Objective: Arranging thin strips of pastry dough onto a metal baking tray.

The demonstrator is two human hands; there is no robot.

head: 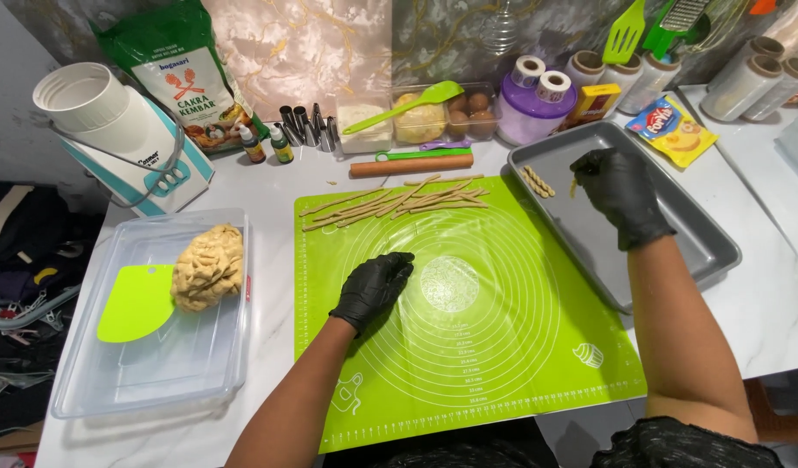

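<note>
Left hand rested on green mat, fingers curled together, nothing held. Dough strip pinched by right hand fingers over grey tray; dough strips laid along mat's far edge.

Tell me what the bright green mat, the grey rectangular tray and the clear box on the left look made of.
Bright green mat: likely silicone, matte, lying thin and flat. Grey rectangular tray: probably metal, dull satin finish, rolled rim. Clear box: transparent plastic, glossy, the counter showing through. Both hands wear black gloves, apparently thin rubbery material with a slight sheen.
</note>
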